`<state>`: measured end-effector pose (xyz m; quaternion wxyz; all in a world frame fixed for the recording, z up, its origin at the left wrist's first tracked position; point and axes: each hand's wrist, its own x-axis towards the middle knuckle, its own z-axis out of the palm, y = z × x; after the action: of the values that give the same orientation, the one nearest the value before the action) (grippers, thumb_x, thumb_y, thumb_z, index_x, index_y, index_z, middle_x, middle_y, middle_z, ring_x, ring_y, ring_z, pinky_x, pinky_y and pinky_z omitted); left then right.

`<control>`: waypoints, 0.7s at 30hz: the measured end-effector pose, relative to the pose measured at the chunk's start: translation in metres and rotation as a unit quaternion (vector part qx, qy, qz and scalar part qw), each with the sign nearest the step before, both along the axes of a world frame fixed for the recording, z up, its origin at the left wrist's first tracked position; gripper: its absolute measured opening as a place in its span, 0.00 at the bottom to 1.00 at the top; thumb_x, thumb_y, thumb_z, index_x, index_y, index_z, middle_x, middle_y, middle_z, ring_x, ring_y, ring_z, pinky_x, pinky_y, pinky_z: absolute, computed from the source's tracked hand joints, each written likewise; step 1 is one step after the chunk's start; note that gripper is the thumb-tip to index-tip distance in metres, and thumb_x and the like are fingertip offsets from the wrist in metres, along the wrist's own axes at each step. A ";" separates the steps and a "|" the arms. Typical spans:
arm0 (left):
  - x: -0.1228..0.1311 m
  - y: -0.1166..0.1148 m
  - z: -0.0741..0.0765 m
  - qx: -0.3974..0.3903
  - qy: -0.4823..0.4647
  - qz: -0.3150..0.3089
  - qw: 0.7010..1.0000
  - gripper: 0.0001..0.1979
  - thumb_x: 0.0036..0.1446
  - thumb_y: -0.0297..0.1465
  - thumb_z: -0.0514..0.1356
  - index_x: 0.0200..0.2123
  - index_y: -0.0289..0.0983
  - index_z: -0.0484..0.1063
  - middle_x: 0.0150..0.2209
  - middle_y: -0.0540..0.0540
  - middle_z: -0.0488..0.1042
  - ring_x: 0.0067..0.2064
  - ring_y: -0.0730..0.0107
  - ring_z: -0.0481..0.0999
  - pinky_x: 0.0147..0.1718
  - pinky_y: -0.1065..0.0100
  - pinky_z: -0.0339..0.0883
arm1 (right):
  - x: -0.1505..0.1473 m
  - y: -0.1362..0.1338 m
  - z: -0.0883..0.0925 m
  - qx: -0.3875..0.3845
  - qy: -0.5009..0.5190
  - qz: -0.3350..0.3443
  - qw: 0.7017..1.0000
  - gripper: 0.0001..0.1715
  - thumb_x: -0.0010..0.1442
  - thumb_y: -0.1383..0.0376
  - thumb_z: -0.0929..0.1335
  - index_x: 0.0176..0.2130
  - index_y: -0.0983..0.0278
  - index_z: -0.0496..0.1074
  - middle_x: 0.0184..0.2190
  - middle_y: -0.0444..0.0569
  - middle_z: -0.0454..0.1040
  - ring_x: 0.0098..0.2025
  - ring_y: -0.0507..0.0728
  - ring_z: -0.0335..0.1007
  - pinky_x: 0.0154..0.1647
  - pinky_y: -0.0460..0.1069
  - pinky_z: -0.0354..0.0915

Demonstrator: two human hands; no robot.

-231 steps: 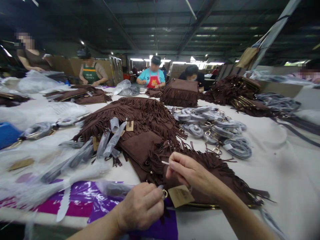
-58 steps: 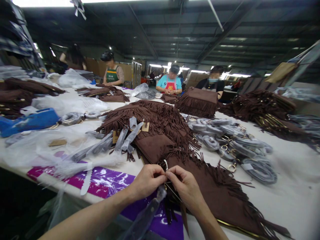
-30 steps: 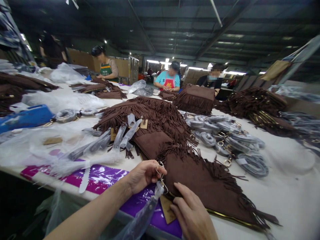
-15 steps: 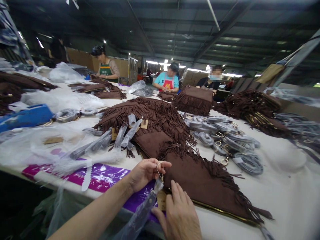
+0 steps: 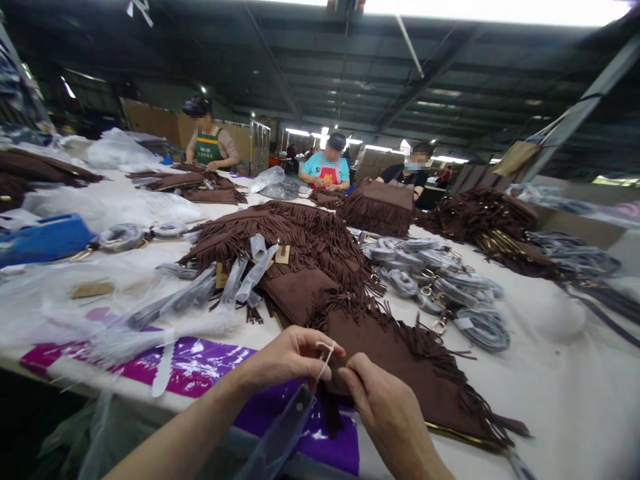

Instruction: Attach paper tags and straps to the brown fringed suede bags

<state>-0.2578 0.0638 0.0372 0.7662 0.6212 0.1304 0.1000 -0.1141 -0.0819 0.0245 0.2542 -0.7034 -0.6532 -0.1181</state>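
A white string [image 5: 329, 359] loops over the fingers of my left hand [image 5: 287, 357], which pinches it above the near end of a brown fringed bag [image 5: 395, 360]. Below that hand hangs a grey strap [image 5: 275, 430] in clear plastic wrap. My right hand [image 5: 390, 410] is closed, thumb against curled fingers, over the bag's near edge; its fingers hide what they grip. A dark brown fringe strip [image 5: 331, 413] dangles between the hands. The bag lies flat, its gold zipper [image 5: 465, 435] along the front side.
Behind lies a heap of fringed bags [image 5: 300, 233] with paper tags [image 5: 283, 254]. Coiled grey straps [image 5: 435, 273] lie to the right. Purple plastic sheet [image 5: 215, 360], clear film and a blue tool [image 5: 45, 239] lie leftward. Several co-workers [image 5: 327, 170] stand across the table [image 5: 540, 373].
My right hand has lifted from lying spread on the bag and closed its fingers near my left hand. The paper tag beside it is no longer visible. The view has shifted slightly.
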 end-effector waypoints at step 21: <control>0.018 0.020 -0.017 -0.012 -0.040 0.309 0.950 0.13 0.44 0.34 0.66 0.28 0.34 0.67 0.25 0.48 0.76 0.24 0.71 0.77 0.17 0.79 0.56 | 0.020 0.003 -0.053 0.035 -0.051 0.077 0.995 0.21 0.73 0.67 0.54 0.35 0.62 0.69 0.29 0.47 0.69 0.32 0.56 0.67 0.32 0.47 0.60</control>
<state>-0.2401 0.0842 0.0199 0.7099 0.5369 0.2860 0.3550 -0.0939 -0.0789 -0.0281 0.2531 -0.6345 -0.7133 -0.1566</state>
